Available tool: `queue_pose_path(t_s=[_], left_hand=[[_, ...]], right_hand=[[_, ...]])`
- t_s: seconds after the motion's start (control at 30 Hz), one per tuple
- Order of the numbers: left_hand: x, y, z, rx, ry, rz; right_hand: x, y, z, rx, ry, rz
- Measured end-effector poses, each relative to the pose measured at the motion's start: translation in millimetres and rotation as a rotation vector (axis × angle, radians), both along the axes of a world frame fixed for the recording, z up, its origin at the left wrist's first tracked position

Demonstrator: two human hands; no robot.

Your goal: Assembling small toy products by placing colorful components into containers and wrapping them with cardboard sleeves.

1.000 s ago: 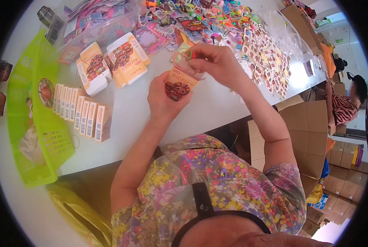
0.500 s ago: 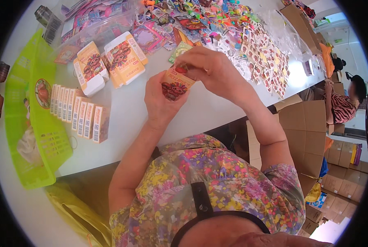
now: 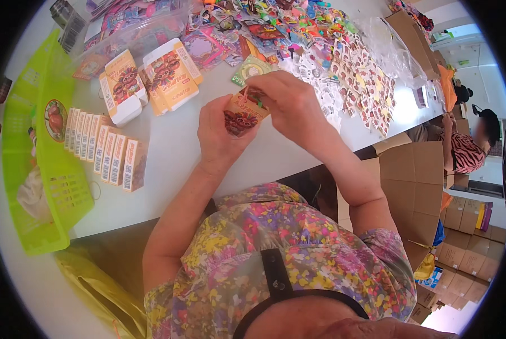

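My left hand (image 3: 220,135) is wrapped round a small orange and yellow printed box (image 3: 240,120), held upright above the white table. At the box's upper end, the fingers of my right hand (image 3: 295,107) pinch together. A small red and green bit shows by those fingertips, too hidden to name. Just beyond the box lies a green card (image 3: 249,69). To the left are unfilled-looking cartons (image 3: 171,76) of the same print, a separate carton (image 3: 123,90) with its flap out, and a row of closed boxes (image 3: 107,150) standing side by side.
A lime green basket (image 3: 69,195) stands at the left edge. Behind the cartons sits a clear plastic bin (image 3: 137,37) of printed packets. Small colourful toys (image 3: 298,28) and sticker sheets (image 3: 360,79) cover the far side. An open cardboard box (image 3: 411,186) and another person (image 3: 470,150) are at right.
My right hand has tipped lower over the box top, and the red piece there shows differently, with green beside it. The whole view has shifted slightly.
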State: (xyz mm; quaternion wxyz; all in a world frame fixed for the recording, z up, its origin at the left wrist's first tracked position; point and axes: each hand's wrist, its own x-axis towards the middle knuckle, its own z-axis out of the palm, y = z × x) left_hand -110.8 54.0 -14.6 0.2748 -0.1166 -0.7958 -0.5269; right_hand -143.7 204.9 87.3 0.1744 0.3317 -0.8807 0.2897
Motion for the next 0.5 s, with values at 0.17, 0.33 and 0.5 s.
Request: queue_pose_path(t_s=[0.17,0.33,0.5], left_hand=[[0,1,-1,-0.001,0.013,0.009],[-1,1,-6,0.008,-0.009,-0.007],[-1,1,-5,0.027,-0.039,-0.007]], right_hand=[[-5,-1,9,-0.256,-0.323,-0.015],[4,2,9,-0.185,-0.445,0.007],[-3,-1,13,-0.081,-0.343,-0.01]])
